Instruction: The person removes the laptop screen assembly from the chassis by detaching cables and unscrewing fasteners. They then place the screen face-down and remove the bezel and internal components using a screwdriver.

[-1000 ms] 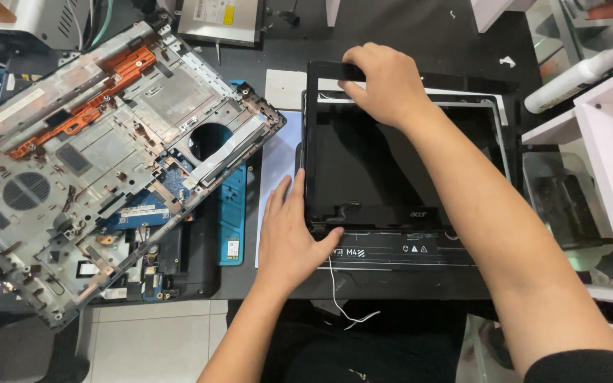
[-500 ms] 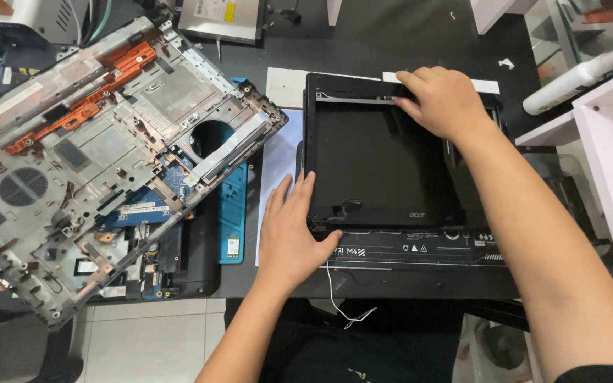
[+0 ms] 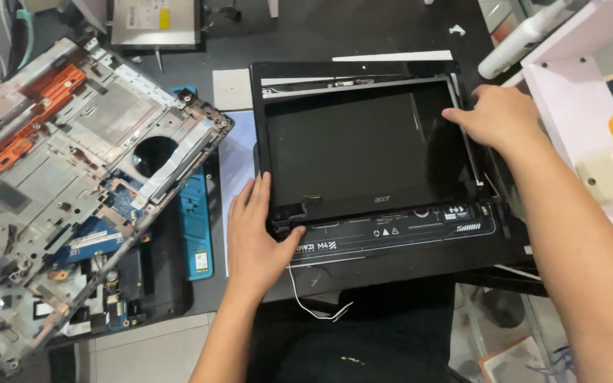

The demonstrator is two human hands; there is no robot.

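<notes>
- A person's two bare hands work on one black laptop screen assembly (image 3: pixel 363 152) lying flat at the middle of a dark table (image 3: pixel 321 35), its bezel lifted clear of the panel along the top edge.
- The left hand (image 3: pixel 257 237) lies open and flat, fingers spread, pressing down on the assembly's lower left corner beside the hinge.
- The right hand (image 3: pixel 498 117) has its fingers curled, gripping the bezel's right edge near the upper corner.
- One stripped grey laptop base shell (image 3: pixel 72 184) lies tilted over the table's left edge, with an orange strip at its far end and blue circuit board showing underneath.
- One flat blue case (image 3: pixel 196 213) lies between the shell and the screen, carrying a small white rectangular label near its lower end.
- One silver optical drive (image 3: pixel 156 21) with a pale rectangular label sits at the table's far edge.
- One thin white wire (image 3: pixel 313 305) trails over the near edge below the screen.
- One white shelf unit (image 3: pixel 590 92) stands at the right edge, with one white tube (image 3: pixel 526 35) lying beyond it.
</notes>
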